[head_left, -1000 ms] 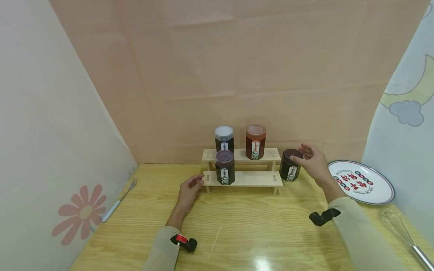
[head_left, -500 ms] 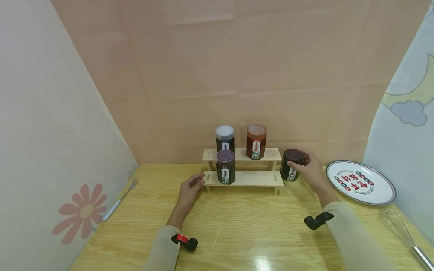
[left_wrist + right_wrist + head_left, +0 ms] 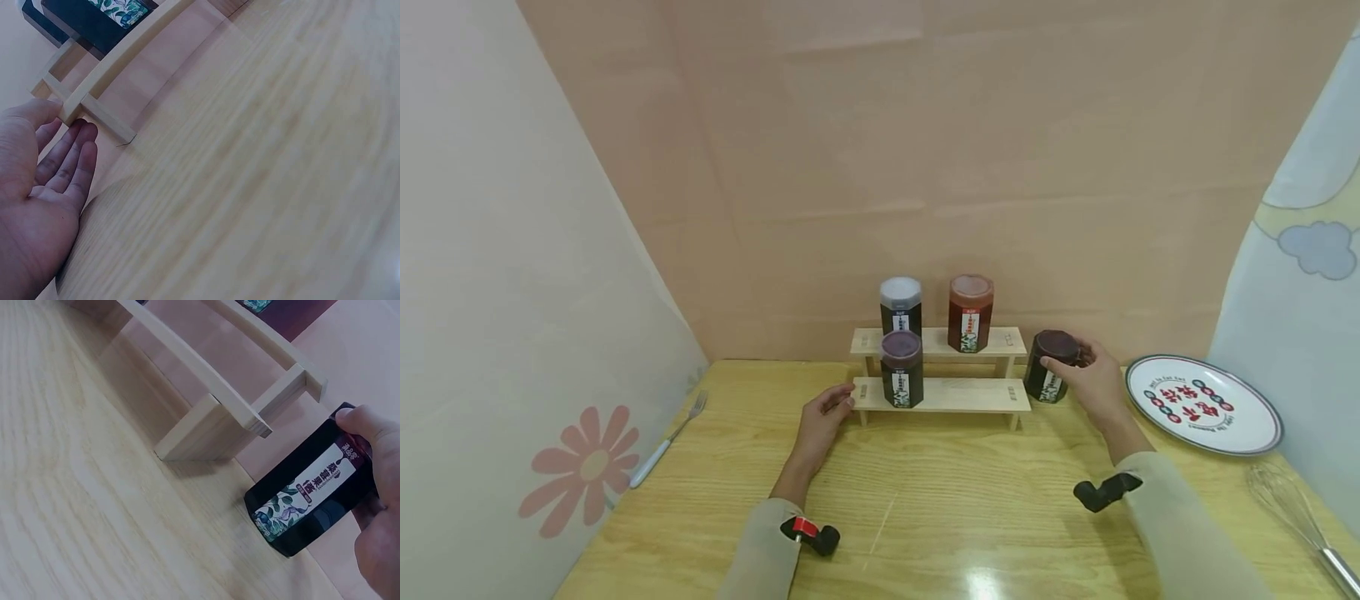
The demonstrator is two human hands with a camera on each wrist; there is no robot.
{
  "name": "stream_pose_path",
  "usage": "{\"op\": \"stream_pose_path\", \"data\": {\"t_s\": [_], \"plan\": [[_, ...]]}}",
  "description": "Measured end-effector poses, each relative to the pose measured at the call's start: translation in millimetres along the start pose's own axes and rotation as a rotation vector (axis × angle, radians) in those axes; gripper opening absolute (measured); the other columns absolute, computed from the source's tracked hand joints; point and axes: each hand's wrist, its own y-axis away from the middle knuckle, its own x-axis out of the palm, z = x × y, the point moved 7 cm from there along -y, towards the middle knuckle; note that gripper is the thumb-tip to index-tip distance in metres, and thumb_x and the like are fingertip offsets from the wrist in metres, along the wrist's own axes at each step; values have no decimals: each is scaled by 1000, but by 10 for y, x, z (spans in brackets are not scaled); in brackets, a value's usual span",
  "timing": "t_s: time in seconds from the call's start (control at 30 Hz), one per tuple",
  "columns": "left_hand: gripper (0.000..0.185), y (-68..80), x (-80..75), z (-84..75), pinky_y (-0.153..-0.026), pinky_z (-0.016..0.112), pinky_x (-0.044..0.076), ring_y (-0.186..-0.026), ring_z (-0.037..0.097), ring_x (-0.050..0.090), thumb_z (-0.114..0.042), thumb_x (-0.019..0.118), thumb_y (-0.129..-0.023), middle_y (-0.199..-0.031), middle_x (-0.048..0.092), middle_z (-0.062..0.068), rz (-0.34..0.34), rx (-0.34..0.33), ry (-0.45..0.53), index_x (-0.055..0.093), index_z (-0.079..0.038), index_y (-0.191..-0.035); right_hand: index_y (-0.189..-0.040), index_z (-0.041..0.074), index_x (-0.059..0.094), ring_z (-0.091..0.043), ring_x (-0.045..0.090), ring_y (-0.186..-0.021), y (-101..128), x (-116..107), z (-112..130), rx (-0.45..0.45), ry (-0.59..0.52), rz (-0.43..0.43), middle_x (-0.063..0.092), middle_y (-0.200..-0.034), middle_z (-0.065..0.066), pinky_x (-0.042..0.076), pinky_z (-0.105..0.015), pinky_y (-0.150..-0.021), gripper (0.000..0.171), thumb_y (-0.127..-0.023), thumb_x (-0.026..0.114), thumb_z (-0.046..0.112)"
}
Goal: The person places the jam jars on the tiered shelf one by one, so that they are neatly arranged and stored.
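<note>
The right hand [image 3: 1093, 379] curls its thumb and fingers round the top of a dark hexagonal jar with a maroon lid and a leaf-printed label [image 3: 1049, 367], which stands on the pale wooden counter [image 3: 925, 500] just beside the right end of a two-step light wooden rack [image 3: 942, 394]; in the right wrist view the thumb lies along the jar's [image 3: 312, 487] upper edge. The left hand [image 3: 823, 415] lies relaxed and open on the counter, holding nothing, its fingertips [image 3: 84, 130] touching the rack's left end. On the lower step stands a purple-lidded dark jar [image 3: 901, 367]; on the upper step, a grey-lidded dark jar [image 3: 900, 304] and a red-brown jar [image 3: 970, 312]. Further right lies a white patterned plate [image 3: 1206, 406], and a metal whisk [image 3: 1292, 517] nearer. A white-handled fork [image 3: 664, 443] lies far left.
</note>
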Motion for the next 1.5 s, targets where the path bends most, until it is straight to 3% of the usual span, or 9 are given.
{"op": "stream_pose_path", "data": {"t_s": [0.27,0.53,0.73,0.93,1.07,1.17,1.23,1.4,1.5], "plan": [[33,8,2,-5,-94,26,59,-102,13,66,-12,65,-103,-128,65,14,-3,-2,4,65,-6,-135,-159,3,33,-35,47,-136,28,-42,-2,36,-21,-23,47,-151,-24,40,-4,-79,89,-93,75,45],[35,-7,1,2,-94,25,59,-102,11,65,-13,65,-103,-129,64,17,-6,3,9,64,-2,-136,-157,3,39,-22,53,-122,56,-137,120,14,-1,-73,52,-145,-21,45,-2,-76,86,-91,77,45],[36,-13,16,5,-92,21,58,-101,11,65,-13,66,-102,-130,64,18,-4,-6,15,64,-2,-136,-155,4,43,-1,49,-107,151,-230,261,-15,2,-82,55,-130,-1,45,-3,-78,82,-91,79,42],[36,-17,18,1,-91,21,58,-101,10,66,-13,65,-102,-129,65,17,-1,7,2,64,-1,-136,-155,5,42,3,49,-108,251,-295,359,-43,-7,-56,51,-119,16,44,-2,-82,81,-92,79,40],[35,-22,8,3,-90,20,58,-101,10,66,-13,66,-102,-127,66,14,-7,8,-1,65,-2,-135,-156,8,42,-5,52,-118,315,-318,398,-38,6,-43,50,-119,19,53,-23,-105,79,-93,77,41],[35,-22,2,6,-89,20,59,-100,9,66,-14,66,-102,-126,67,14,-9,10,-3,65,-2,-135,-156,8,41,-14,53,-128,362,-318,429,-35,-2,-34,49,-119,20,46,-50,-118,80,-93,78,40],[35,-24,-4,11,-89,20,59,-100,9,66,-14,66,-102,-125,67,14,-11,12,-6,65,-2,-135,-156,8,41,-16,53,-130,388,-307,462,-42,-15,-27,50,-119,20,42,-56,-119,80,-92,79,39],[34,-26,-12,17,-89,21,59,-99,11,67,-13,66,-102,-125,67,14,-13,3,-4,66,-4,-135,-155,7,42,-3,53,-124,424,-249,525,-68,2,-14,52,-121,20,47,-39,-118,80,-92,80,38],[33,-25,-10,15,-89,22,59,-100,12,66,-12,66,-102,-126,67,15,-8,-6,1,66,-5,-134,-156,6,41,-17,56,-134,450,-185,558,-75,-10,3,56,-130,8,49,-24,-113,81,-92,80,37]]}}
